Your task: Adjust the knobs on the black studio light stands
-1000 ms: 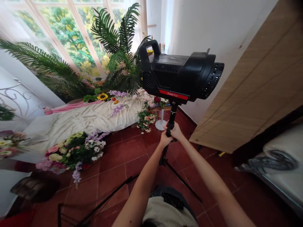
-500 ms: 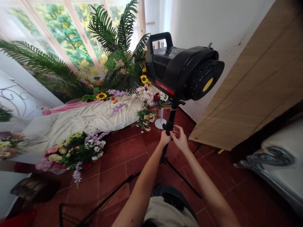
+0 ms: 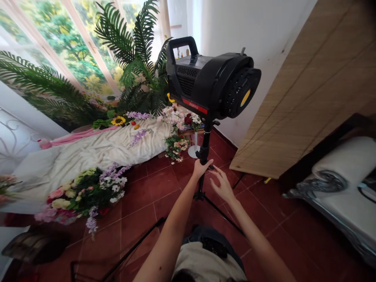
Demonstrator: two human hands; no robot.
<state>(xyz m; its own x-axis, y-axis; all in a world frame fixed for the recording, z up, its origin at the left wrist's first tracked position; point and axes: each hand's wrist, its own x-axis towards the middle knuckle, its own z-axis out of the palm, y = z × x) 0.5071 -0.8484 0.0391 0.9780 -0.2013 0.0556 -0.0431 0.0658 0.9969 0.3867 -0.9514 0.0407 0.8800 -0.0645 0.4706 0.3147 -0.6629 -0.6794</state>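
A black studio light (image 3: 202, 84) with a top handle, a red stripe and a yellow round centre sits on a black light stand (image 3: 206, 137). My left hand (image 3: 201, 168) is wrapped round the stand's pole just under a dark collar. My right hand (image 3: 222, 186) is to the right of the pole, fingers apart and bent, close to a small dark knob (image 3: 211, 167). Whether a fingertip touches that knob I cannot tell. Below both hands, the stand's legs (image 3: 225, 213) spread over the red tiles.
On the left, a low bed with a cream cloth (image 3: 117, 147) carries flowers, and a large bouquet (image 3: 82, 188) is in front of it. Palm leaves (image 3: 141, 58) rise by the window. A bamboo screen (image 3: 282, 90) leans at right, near a silver-trimmed sofa (image 3: 346, 203).
My right hand has come away from the pole, lower and with its fingers more spread. The left hand stays on the pole. The whole view has shifted slightly, moving the light leftward in it.
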